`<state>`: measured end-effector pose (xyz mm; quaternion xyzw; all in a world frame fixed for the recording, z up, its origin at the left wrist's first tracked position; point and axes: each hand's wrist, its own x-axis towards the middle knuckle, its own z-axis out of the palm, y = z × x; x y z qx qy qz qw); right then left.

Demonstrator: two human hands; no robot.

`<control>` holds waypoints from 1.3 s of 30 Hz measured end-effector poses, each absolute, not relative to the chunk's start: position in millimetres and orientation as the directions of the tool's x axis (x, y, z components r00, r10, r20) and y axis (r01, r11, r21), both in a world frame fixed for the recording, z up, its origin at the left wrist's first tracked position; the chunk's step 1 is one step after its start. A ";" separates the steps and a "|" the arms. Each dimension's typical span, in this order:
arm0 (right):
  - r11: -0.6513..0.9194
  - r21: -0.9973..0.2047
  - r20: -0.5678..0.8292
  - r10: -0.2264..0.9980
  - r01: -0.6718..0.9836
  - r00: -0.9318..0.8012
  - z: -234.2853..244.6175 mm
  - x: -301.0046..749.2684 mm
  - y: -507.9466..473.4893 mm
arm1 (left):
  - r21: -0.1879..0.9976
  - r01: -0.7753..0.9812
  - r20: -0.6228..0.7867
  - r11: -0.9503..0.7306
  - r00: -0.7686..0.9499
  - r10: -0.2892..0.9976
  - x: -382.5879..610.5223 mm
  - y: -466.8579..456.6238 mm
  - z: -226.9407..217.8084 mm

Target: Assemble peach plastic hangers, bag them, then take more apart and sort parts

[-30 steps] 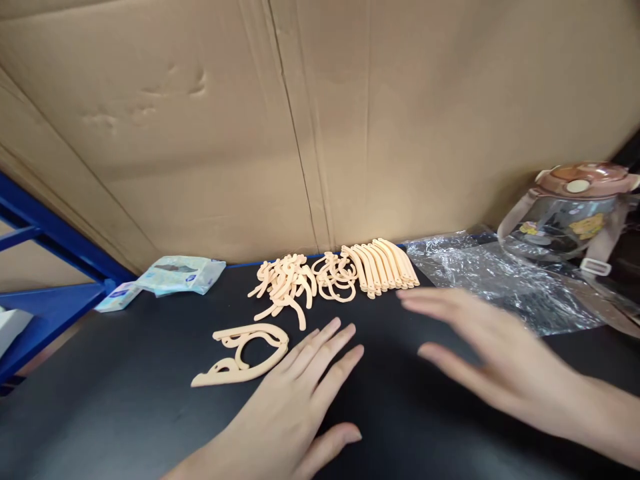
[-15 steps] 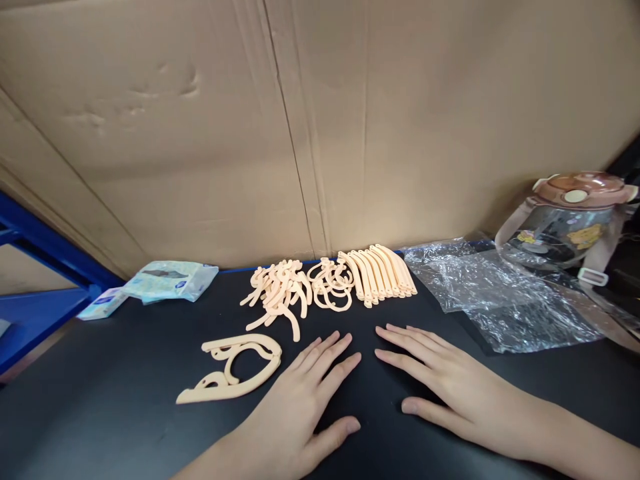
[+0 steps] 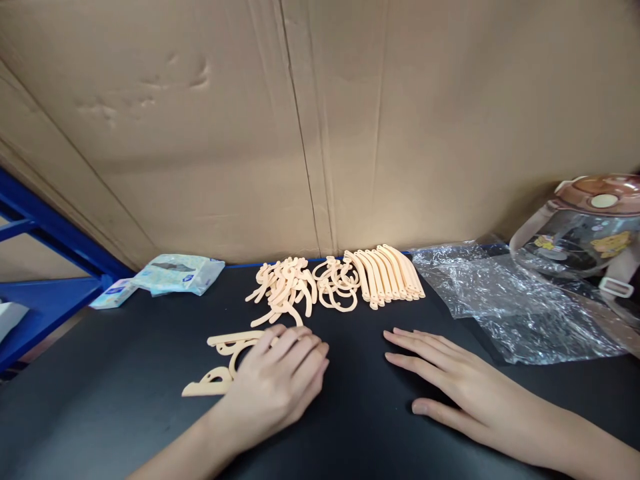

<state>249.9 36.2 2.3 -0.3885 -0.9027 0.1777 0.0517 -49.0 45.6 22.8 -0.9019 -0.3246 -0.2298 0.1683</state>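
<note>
A cream plastic folding hanger (image 3: 207,388) lies flat on the black tabletop, its two arms pointing left. My left hand (image 3: 283,373) covers the hanger's rounded joint end, fingers curled over it; the thumb and the grip underneath are hidden. My right hand (image 3: 450,380) rests palm down on the table, fingers stretched out and apart, holding nothing. Beyond my hands are a loose pile of curved cream pieces (image 3: 285,287), a cluster of cream hook pieces (image 3: 337,283) and a neat row of cream hanger arms (image 3: 385,277).
Crumpled clear plastic bags (image 3: 540,327) spread over the right side. Behind them stands a clear bottle with a brown lid (image 3: 600,220) and strap. At the back left lie blue-and-white packets (image 3: 177,273), near a blue metal frame (image 3: 60,247). Cardboard (image 3: 225,133) walls off the back.
My left hand has moved left onto the hanger's joint end, and its spread fingers have curled. My right hand stays flat and open. The view has shifted slightly.
</note>
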 end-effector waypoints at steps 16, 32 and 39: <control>0.656 -0.365 0.024 0.716 0.661 -0.698 2.4 252.0 38.5 | 0.121 0.984 0.210 -0.128 0.101 0.973 -118.9 105.4 34.9; 0.673 -0.334 0.031 0.708 0.660 -0.706 3.7 250.9 38.5 | 0.534 0.841 0.383 -0.084 -0.152 0.911 -106.7 96.4 35.4; 0.653 -0.362 0.068 0.731 0.666 -0.679 1.4 251.0 34.7 | 0.150 0.730 0.588 -0.667 0.477 0.653 -79.7 64.5 35.9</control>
